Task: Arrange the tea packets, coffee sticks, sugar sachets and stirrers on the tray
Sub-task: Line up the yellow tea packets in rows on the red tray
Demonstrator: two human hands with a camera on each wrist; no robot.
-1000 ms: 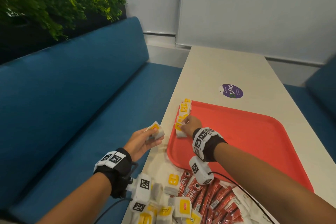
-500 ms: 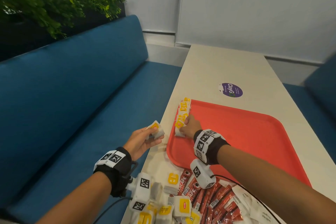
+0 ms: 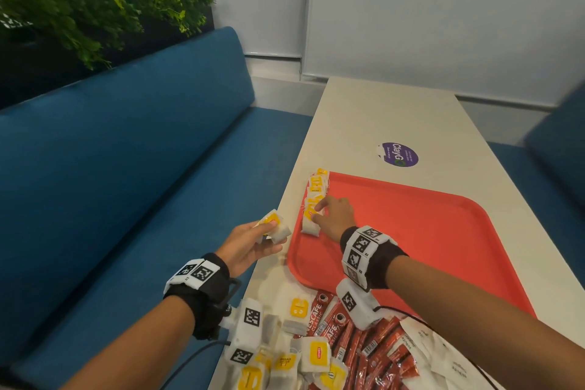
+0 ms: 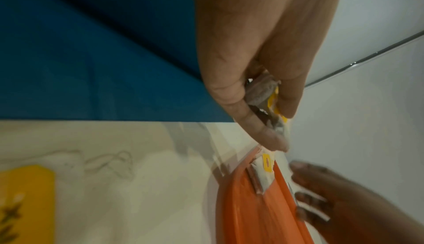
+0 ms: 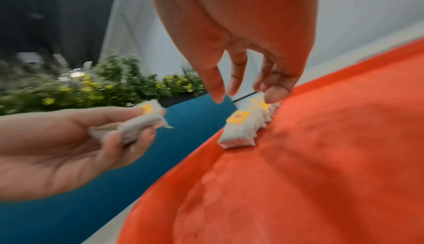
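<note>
A red tray [image 3: 427, 231] lies on the table. A row of white and yellow tea packets [image 3: 316, 187] stands along its left rim. My right hand [image 3: 318, 209] rests over the near end of that row, with straight fingertips [image 5: 274, 96] touching the tops of the tea packets [image 5: 243, 126]. My left hand [image 3: 267, 233] hovers just left of the tray, off the table's edge. It grips a small bunch of tea packets [image 3: 276, 225] between thumb and fingers, also seen as the held packets [image 4: 261, 91] in the left wrist view.
Loose tea packets [image 3: 285, 358], red coffee sticks [image 3: 364, 342] and white sachets [image 3: 437, 355] lie heaped at the table's near end. A purple sticker [image 3: 399, 153] sits beyond the tray. A blue bench [image 3: 126, 168] runs along the left, with a plant [image 3: 79, 3] behind it.
My right hand has let go of the packet it was setting at the row's near end; its fingers now lie stretched on the row. The left hand has barely moved.
</note>
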